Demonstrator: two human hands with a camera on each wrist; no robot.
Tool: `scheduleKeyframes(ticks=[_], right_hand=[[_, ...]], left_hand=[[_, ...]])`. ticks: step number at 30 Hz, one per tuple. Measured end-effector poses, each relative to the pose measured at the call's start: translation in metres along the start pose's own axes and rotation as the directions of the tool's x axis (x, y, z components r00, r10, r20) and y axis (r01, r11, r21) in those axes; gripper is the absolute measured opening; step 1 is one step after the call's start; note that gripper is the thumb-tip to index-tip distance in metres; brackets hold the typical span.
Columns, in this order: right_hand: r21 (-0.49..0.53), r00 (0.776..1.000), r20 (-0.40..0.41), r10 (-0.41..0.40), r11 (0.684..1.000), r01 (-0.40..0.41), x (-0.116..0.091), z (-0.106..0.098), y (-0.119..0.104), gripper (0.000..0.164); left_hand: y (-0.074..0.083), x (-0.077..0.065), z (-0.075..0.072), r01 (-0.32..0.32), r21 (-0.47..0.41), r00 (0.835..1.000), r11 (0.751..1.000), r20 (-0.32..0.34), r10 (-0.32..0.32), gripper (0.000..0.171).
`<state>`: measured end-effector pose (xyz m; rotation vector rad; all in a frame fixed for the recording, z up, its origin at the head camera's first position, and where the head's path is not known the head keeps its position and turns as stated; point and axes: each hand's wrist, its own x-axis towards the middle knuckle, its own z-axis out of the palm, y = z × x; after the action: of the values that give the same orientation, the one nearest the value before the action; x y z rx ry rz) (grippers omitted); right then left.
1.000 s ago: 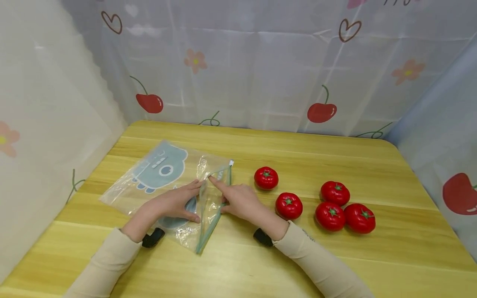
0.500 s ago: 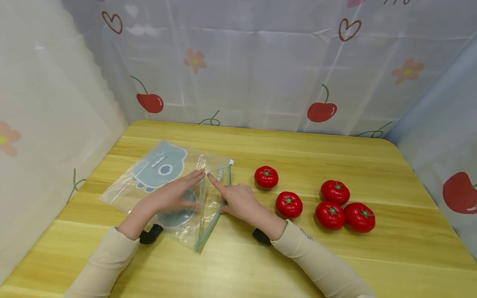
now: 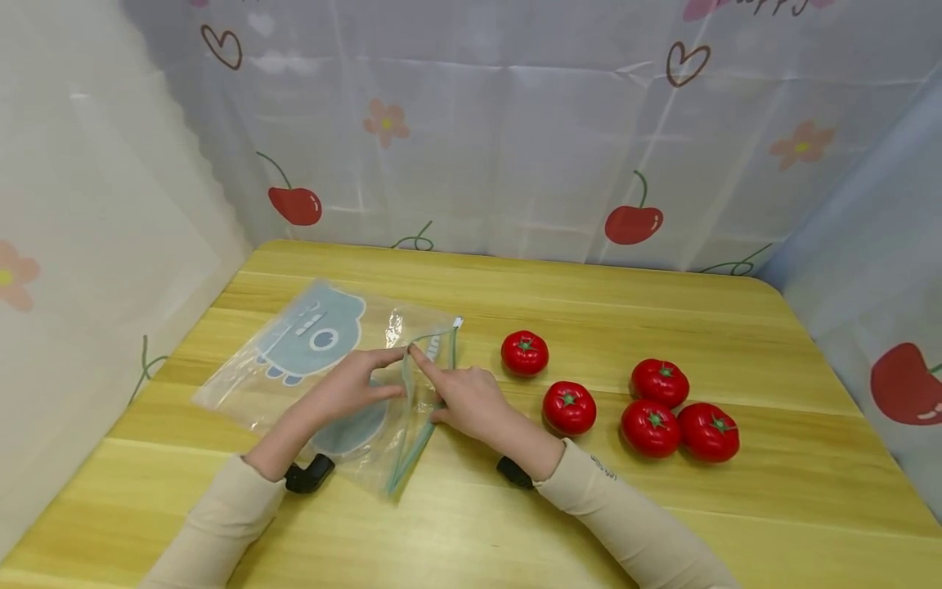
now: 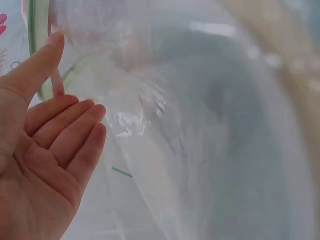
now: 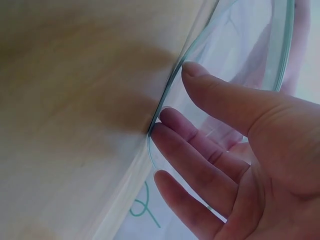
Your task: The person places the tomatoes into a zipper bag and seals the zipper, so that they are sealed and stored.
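A clear zip bag (image 3: 390, 323) with a blue cartoon print lies on the table, its green-edged mouth facing right and spread apart. My left hand (image 3: 349, 388) is over the bag's upper side, thumb and forefinger apart, fingertips right at the upper lip; the left wrist view shows its fingers (image 4: 75, 130) fairly straight. On the mouth side, my right hand (image 3: 474, 401) stretches its forefinger to the upper lip, close to the left fingertip. Its thumb is by the lower green edge. In the right wrist view its loosely bent fingers (image 5: 195, 160) are within the bag's mouth.
Two red tomatoes, a far one (image 3: 525, 353) and a near one (image 3: 570, 408), stand right of the bag. A cluster of tomatoes (image 3: 651, 429) sits farther right on the wooden table (image 3: 471, 532). A printed curtain (image 3: 478, 147) borders the back and sides.
My left hand has gone from lying fairly flat over the bag to holding thumb and forefinger apart, its fingertips now at the lip. The right hand has stayed nearly still; the tomatoes have not moved.
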<state>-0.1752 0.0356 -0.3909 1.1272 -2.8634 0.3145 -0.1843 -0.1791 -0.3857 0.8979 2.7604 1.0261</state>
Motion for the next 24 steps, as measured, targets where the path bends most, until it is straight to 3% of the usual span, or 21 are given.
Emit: scheduleKeyframes(ticks=[6, 9, 19, 24], right_hand=[[-0.022, 1.0, 0.007, -0.007, 1.0, 0.008, -0.001, 0.001, -0.001, 0.091], [-0.015, 1.0, 0.011, -0.011, 1.0, 0.011, -0.001, 0.0, -0.001, 0.088], [-0.005, 0.999, -0.01, -0.041, 0.999, 0.041, -0.003, 0.0, 0.003, 0.081], [0.072, 0.998, -0.019, -0.064, 0.995, 0.066, -0.005, 0.001, 0.007, 0.072]], left_hand=[[0.002, 0.002, 0.002, 0.039, -0.203, 0.996, 0.978, -0.065, -0.053, 0.052], [0.001, 0.002, 0.002, 0.032, -0.244, 0.995, 0.969, -0.087, -0.055, 0.046], [-0.002, 0.014, 0.003, -0.069, -0.157, 0.975, 0.985, -0.22, 0.033, 0.024], [-0.006, 0.021, 0.003, -0.123, -0.135, 0.973, 0.983, -0.213, 0.093, 0.014]])
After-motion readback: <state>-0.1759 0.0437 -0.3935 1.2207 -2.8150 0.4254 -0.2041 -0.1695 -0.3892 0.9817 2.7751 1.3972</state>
